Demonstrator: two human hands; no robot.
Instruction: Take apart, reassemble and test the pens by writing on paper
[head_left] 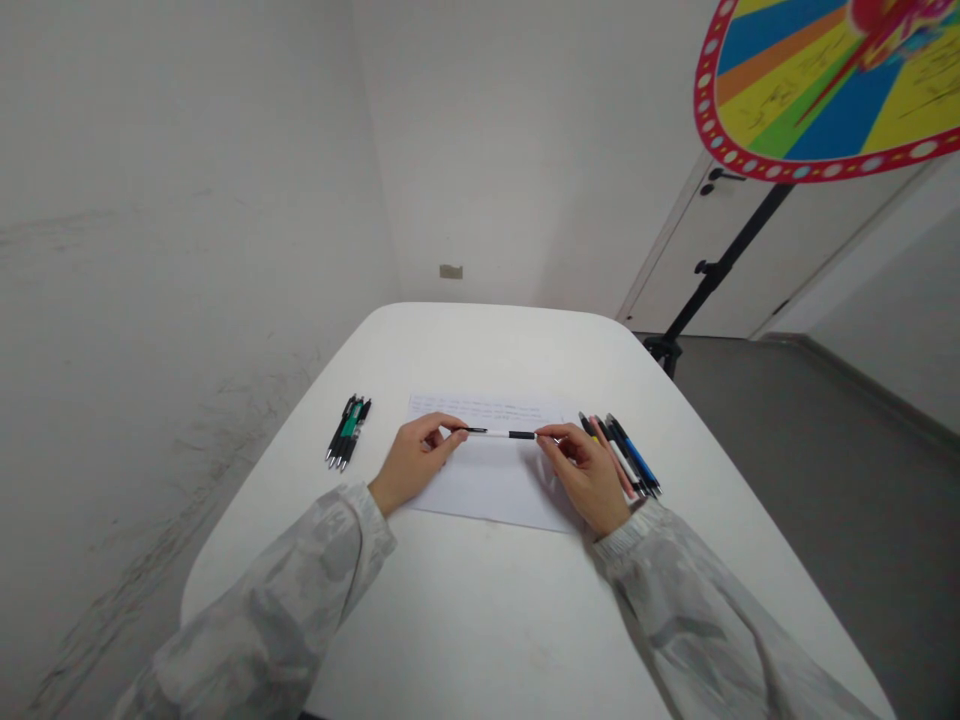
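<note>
A white pen with black parts (498, 433) lies level between my hands, above a sheet of paper. My left hand (421, 447) pinches its clip end between thumb and fingers. At the other end, the black grip and tip, my right hand (586, 467) pinches it the same way. The white paper (487, 490) bears several lines of handwriting near its far edge; the words are too small to read. Beside my right hand lies a group of pens (634, 452) in blue, black, white and pink, partly hidden by that hand.
Several black and green pens (348, 432) lie at the table's left side. The white table (495, 345) has rounded corners and stands near a wall on the left. A colourful prize wheel (817, 90) on a black stand (724, 270) rises at the right, before a door.
</note>
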